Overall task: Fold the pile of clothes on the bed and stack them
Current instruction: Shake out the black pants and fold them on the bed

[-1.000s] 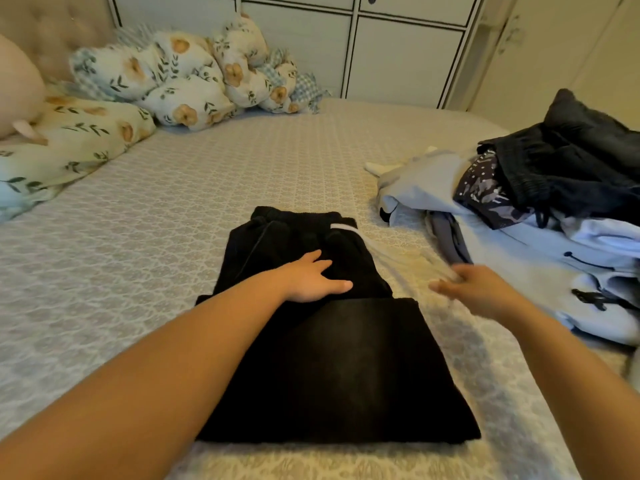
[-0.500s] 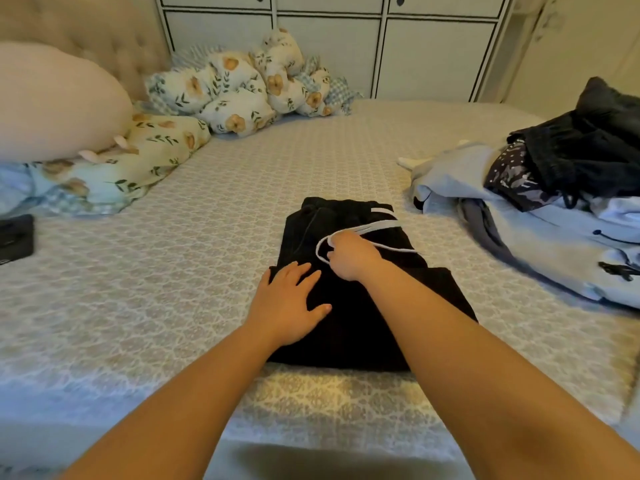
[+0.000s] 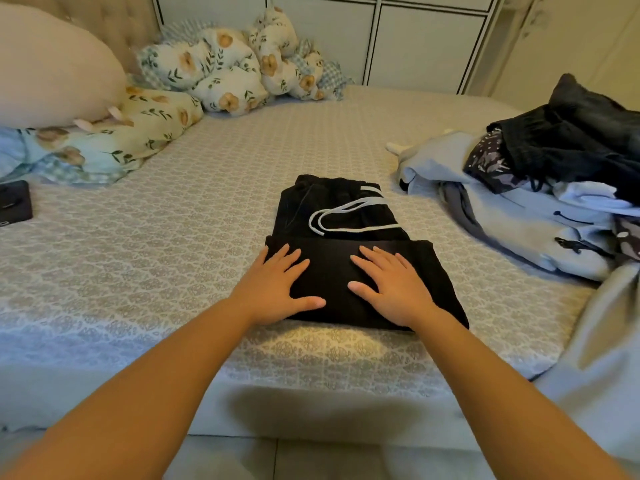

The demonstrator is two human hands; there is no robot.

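1. Black folded trousers (image 3: 349, 244) lay on the bed (image 3: 173, 258), near its front edge and about midway along it, with a pale drawstring (image 3: 349, 216) looped across their far half.
2. Both hands lay flat on the near, folded-over half of the trousers, side by side and apart from each other.
3. For the left hand (image 3: 277, 289), the grip was wide: fingers straight and spread, palm down, thumb pointing inward. Its outer edge reached the trousers' left edge, and it clasped nothing.
4. For the right hand (image 3: 391, 289), the grip was likewise wide: fingers straight and fanned, palm pressed on the cloth, thumb pointing toward the left hand. It held nothing either.
5. A pile of unfolded clothes (image 3: 540, 199) sat by the bed's right edge, well apart from the trousers. Pale grey and light blue garments lay at the bottom, a dark patterned piece in the middle, and black garments on top.
6. Flowered pillows (image 3: 225, 71) were bunched at the head of the bed in the far left corner, with a large plain pink cushion (image 3: 52, 71) beside them.
7. A small dark object (image 3: 14, 204) lay at the bed's left edge; what it was could not be told.
8. White cupboard doors (image 3: 415, 39) stood behind the bed.
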